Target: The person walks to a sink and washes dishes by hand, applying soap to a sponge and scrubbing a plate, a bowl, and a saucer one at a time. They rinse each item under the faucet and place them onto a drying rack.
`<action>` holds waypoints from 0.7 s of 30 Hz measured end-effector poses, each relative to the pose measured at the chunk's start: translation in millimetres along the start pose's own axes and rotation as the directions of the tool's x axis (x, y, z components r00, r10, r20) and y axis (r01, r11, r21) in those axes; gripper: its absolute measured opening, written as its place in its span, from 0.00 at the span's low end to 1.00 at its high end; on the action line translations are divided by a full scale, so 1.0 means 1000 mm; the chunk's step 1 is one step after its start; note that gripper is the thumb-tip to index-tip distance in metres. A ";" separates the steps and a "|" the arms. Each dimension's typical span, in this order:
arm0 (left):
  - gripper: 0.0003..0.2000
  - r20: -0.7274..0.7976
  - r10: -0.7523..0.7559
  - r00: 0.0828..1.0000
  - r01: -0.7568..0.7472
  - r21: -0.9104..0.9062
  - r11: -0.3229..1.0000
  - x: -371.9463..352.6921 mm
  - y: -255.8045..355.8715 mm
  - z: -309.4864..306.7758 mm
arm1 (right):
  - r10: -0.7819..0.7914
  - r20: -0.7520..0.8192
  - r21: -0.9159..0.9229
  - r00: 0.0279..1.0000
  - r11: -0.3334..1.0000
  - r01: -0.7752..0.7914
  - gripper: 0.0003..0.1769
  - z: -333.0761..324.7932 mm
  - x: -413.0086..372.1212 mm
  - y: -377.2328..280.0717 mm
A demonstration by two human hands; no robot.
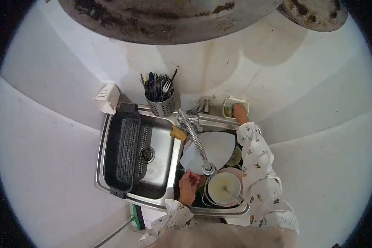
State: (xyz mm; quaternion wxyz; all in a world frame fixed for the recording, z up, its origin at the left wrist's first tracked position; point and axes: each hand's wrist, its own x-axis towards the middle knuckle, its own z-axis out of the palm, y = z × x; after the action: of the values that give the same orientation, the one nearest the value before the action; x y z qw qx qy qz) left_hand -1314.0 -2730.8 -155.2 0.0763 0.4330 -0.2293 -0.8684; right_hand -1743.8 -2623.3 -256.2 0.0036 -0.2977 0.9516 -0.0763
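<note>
My left hand (188,188) is at the lower left edge of a large white dish (213,149) in the right sink basin. Its fingers are curled closed against the dish's rim. My right hand (240,113) reaches into a small white container (227,108) at the back right of the sink. Its fingertips are hidden inside, beside something greenish. Over the dish hangs the faucet's flexible spout (196,142). In front of it sits a pot (224,187) of cloudy liquid with a spoon handle (232,195) sticking out. A greenish bowl (235,157) is partly covered by the dish.
A long black ridged tray (128,151) stands in the left basin (159,144). A yellow sponge (178,133) rests on the divider. Behind are a metal cutlery holder (161,108) and a white carton (108,99). Large stained pans (173,25) hang overhead.
</note>
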 end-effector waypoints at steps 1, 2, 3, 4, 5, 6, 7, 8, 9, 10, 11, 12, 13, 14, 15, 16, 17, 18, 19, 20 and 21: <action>0.09 -0.033 -0.023 0.999 0.023 0.011 1.000 0.000 0.001 -0.003 | -0.002 -0.043 -0.003 0.999 1.000 0.002 0.10 0.001 -0.004 -0.002; 0.09 -0.039 -0.021 0.999 0.022 0.012 1.000 0.001 0.002 -0.004 | -0.004 -0.040 0.002 0.999 1.000 0.004 0.10 -0.002 -0.002 -0.003; 0.08 -0.035 0.031 0.999 -0.030 0.011 0.999 0.001 0.006 -0.005 | -0.014 0.035 -0.025 0.999 1.000 0.015 0.09 -0.009 0.001 -0.002; 0.07 -0.032 0.079 0.996 -0.078 0.010 0.997 -0.001 0.008 -0.006 | -0.021 0.113 -0.051 0.993 0.998 0.027 0.08 -0.011 -0.002 -0.003; 0.07 -0.039 0.073 0.997 -0.072 0.012 0.997 -0.001 0.011 -0.009 | -0.019 0.122 -0.048 0.992 0.999 0.025 0.08 -0.011 -0.011 -0.004; 0.07 -0.022 0.099 0.995 -0.098 0.032 0.995 -0.002 0.017 -0.009 | 0.012 0.024 -0.020 1.000 1.000 -0.011 0.08 -0.027 -0.024 -0.011; 0.08 -0.004 0.125 0.992 -0.125 0.051 0.991 -0.002 0.022 -0.009 | 0.046 -0.073 0.011 0.996 0.999 -0.045 0.07 -0.045 -0.034 -0.019; 0.09 -0.007 0.136 0.991 -0.135 0.083 0.987 -0.003 0.026 -0.010 | 0.050 -0.066 0.011 0.997 0.999 -0.049 0.07 -0.066 -0.044 -0.029; 0.09 -0.010 0.128 0.992 -0.127 0.087 0.988 -0.005 0.030 -0.009 | 0.110 -0.078 0.077 0.991 0.992 -0.104 0.08 -0.089 -0.054 -0.041; 0.09 -0.017 0.140 0.990 -0.137 0.098 0.986 -0.005 0.034 -0.007 | 0.171 -0.087 0.144 0.981 0.977 -0.158 0.08 -0.105 -0.063 -0.050; 0.10 -0.024 0.150 0.988 -0.147 0.110 0.983 -0.005 0.037 -0.005 | 0.180 -0.080 0.144 0.980 0.975 -0.167 0.08 -0.118 -0.071 -0.058; 0.10 0.001 0.133 0.991 -0.132 0.120 0.984 -0.002 0.038 -0.007 | 0.156 -0.157 0.253 0.975 0.961 -0.112 0.07 -0.128 -0.082 -0.065; 0.10 0.006 0.129 0.992 -0.129 0.124 0.984 -0.003 0.042 0.000 | 0.136 -0.247 0.352 0.959 0.935 -0.041 0.07 -0.136 -0.086 -0.073; 0.10 0.046 0.135 0.990 -0.141 0.181 0.973 -0.005 0.045 0.008 | 0.075 -0.283 0.383 0.956 0.923 0.041 0.06 -0.139 -0.093 -0.088; 0.10 0.085 0.138 0.987 -0.154 0.235 0.960 -0.007 0.048 0.015 | 0.014 -0.318 0.408 0.948 0.905 0.124 0.06 -0.140 -0.106 -0.106; 0.11 0.152 0.160 0.975 -0.200 0.308 0.930 -0.007 0.047 0.018 | -0.058 -0.304 0.471 0.951 0.859 0.203 0.06 -0.140 -0.118 -0.122; 0.11 0.152 0.152 0.977 -0.193 0.310 0.931 -0.013 0.051 0.027 | -0.128 -0.289 0.533 0.949 0.802 0.271 0.07 -0.141 -0.133 -0.137; 0.12 0.254 0.165 0.953 -0.251 0.358 0.899 -0.023 0.058 0.040 | -0.127 -0.106 0.619 0.986 0.768 0.165 0.08 -0.156 -0.146 -0.152; 0.13 0.353 0.171 0.920 -0.312 0.396 0.864 -0.030 0.059 0.045 | -0.135 0.083 0.682 0.987 0.730 0.043 0.09 -0.172 -0.162 -0.163; 0.13 0.448 0.202 0.871 -0.403 0.416 0.815 -0.023 0.052 0.040 | -0.131 0.090 0.681 0.987 0.731 0.035 0.09 -0.174 -0.178 -0.167; 0.13 0.449 0.198 0.871 -0.400 0.416 0.817 -0.025 0.052 0.043 | -0.106 0.112 0.794 0.988 0.608 -0.025 0.10 -0.176 -0.193 -0.171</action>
State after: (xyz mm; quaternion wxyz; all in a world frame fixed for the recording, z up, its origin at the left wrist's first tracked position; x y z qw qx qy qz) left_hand -1335.7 -2754.5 -90.6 0.0539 0.2157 -0.5213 -0.8239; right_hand -1497.5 -2627.0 -64.6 0.2036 -0.2918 0.8094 -0.4671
